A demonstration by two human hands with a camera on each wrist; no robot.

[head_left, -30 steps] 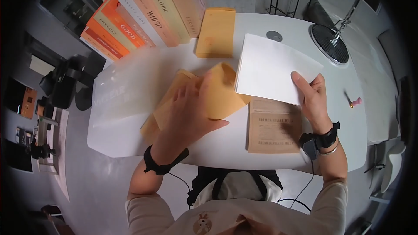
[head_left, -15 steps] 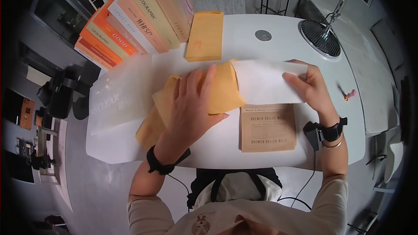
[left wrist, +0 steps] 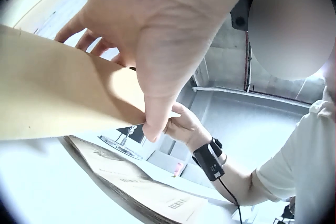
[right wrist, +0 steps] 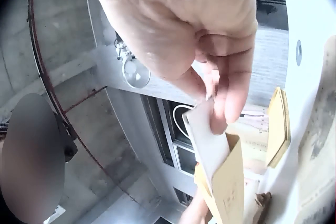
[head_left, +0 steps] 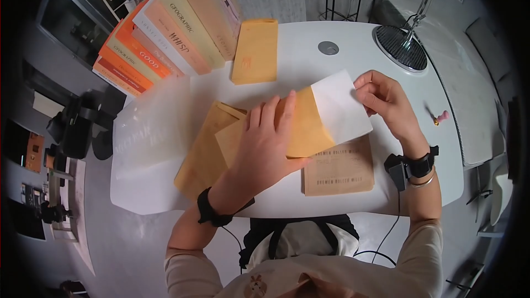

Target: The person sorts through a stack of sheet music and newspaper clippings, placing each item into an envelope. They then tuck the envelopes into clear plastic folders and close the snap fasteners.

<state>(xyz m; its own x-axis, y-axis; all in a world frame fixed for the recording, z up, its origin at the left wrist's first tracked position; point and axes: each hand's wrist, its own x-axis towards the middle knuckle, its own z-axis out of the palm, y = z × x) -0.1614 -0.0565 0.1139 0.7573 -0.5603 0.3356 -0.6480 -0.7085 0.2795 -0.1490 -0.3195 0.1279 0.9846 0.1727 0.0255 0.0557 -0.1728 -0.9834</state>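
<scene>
My left hand (head_left: 264, 146) grips a yellow kraft envelope (head_left: 308, 127), its thumb along the near edge and its fingers over the far side. Out of the envelope's right end sticks a stack of white paper (head_left: 341, 102), partly inside. My right hand (head_left: 389, 102) pinches the outer edge of that paper between thumb and fingers; the right wrist view shows the white sheets (right wrist: 206, 134) between the sides of the open envelope mouth (right wrist: 231, 169). Under the left forearm more yellow envelopes (head_left: 201, 152) lie on the table. A brown printed booklet pile (head_left: 338, 174) lies below the held envelope.
A row of upright books (head_left: 176, 33) stands at the back left, with a flat yellow envelope stack (head_left: 255, 55) beside it. A clear plastic bag (head_left: 152, 132) covers the table's left end. A lamp base (head_left: 400, 49) and a small pink object (head_left: 441, 117) are at right.
The white paper, first held over the table by the right hand, has gone into the envelope and slid further in. The right hand's grip has moved to the paper's outer edge.
</scene>
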